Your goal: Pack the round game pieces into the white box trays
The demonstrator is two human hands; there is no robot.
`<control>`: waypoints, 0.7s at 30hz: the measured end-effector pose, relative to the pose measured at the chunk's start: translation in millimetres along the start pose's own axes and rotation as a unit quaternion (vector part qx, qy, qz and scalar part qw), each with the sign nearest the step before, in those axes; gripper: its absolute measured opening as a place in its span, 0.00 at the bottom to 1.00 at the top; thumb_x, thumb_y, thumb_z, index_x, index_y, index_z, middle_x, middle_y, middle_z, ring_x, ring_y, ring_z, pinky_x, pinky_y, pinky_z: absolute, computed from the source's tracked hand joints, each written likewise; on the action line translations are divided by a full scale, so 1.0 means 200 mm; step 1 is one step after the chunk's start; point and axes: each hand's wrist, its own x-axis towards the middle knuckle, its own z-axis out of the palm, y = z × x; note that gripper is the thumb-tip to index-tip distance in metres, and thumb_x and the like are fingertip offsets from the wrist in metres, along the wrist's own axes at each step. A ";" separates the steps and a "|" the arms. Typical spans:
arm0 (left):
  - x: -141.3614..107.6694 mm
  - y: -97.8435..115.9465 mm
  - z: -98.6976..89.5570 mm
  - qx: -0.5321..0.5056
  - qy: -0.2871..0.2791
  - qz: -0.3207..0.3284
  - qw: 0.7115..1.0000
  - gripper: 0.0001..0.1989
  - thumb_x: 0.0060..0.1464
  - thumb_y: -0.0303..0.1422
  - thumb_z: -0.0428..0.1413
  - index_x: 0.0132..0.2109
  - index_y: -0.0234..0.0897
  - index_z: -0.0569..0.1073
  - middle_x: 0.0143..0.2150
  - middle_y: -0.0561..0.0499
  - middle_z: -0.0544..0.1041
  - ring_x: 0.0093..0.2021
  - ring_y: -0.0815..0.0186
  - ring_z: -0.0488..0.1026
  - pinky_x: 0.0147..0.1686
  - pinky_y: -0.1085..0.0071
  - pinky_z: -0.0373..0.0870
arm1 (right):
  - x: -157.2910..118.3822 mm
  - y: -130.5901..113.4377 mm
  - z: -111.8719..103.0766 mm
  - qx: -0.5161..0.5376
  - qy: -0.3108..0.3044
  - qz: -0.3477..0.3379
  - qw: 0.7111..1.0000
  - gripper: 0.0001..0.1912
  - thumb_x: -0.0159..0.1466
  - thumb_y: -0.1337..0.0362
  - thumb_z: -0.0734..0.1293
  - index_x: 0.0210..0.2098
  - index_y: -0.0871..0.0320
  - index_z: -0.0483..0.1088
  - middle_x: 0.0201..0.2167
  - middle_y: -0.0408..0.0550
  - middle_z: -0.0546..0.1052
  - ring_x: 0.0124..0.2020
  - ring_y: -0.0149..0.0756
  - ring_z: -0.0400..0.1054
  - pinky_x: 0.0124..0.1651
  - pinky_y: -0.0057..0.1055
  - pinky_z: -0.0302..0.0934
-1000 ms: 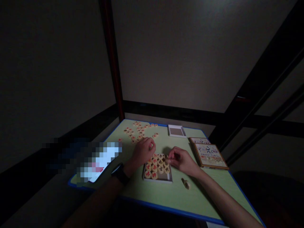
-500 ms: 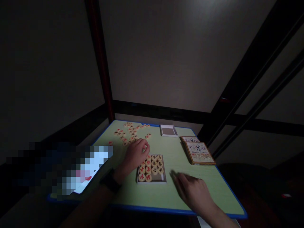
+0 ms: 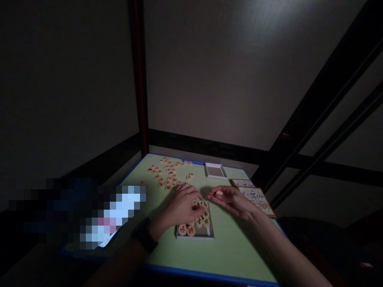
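Holding a pale round piece (image 3: pixel 220 193) in the right hand (image 3: pixel 231 201), narrow about it with bent thumb and fingers, just beyond the far right corner of a shallow white box (image 3: pixel 196 238). Reaching over that box with the left hand (image 3: pixel 182 205), palm down and fingers bent, covering the far left part of it. Cannot tell of any grip there, nor of touching or hovering, with the fingertips partly hidden. Wearing a dark watch (image 3: pixel 146 235) on the left wrist.

In the box, seen past the left hand: two red-marked pieces (image 3: pixel 186 230) side by side at the near left corner, black-marked pieces (image 3: pixel 202 222) along the right side, and a bare brownish patch with a pale strip at the near right corner. Under the box, a green table (image 3: pixel 239 255) with a blue edge, carrying it near the middle of the near edge.

Farther out, toward the far left corner of the table, a loose scatter of pieces (image 3: pixel 170 169), red-marked and black-marked. Nearer the left edge, a lone red-marked piece (image 3: pixel 143 183). At the far edge, right of the scatter, a second white box (image 3: pixel 216 177). Along the right edge, past the right hand, two printed boxes (image 3: pixel 256 199), partly overlapping. By the left edge, a bright screen (image 3: pixel 119 211), mostly blurred into squares. Behind everything, dim grey walls (image 3: pixel 209 87) and a dark reddish post (image 3: pixel 140 87).
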 end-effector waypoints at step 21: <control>0.02 0.01 0.02 0.012 -0.037 -0.005 0.999 0.07 0.51 0.36 0.60 0.38 0.41 0.78 0.36 0.49 0.79 0.43 0.58 0.73 0.45 0.62 0.66 | -0.03 0.05 0.02 -0.168 -0.009 -0.100 0.981 0.15 0.50 0.58 0.79 0.34 0.59 0.80 0.30 0.47 0.81 0.32 0.34 0.75 0.40 0.34 0.71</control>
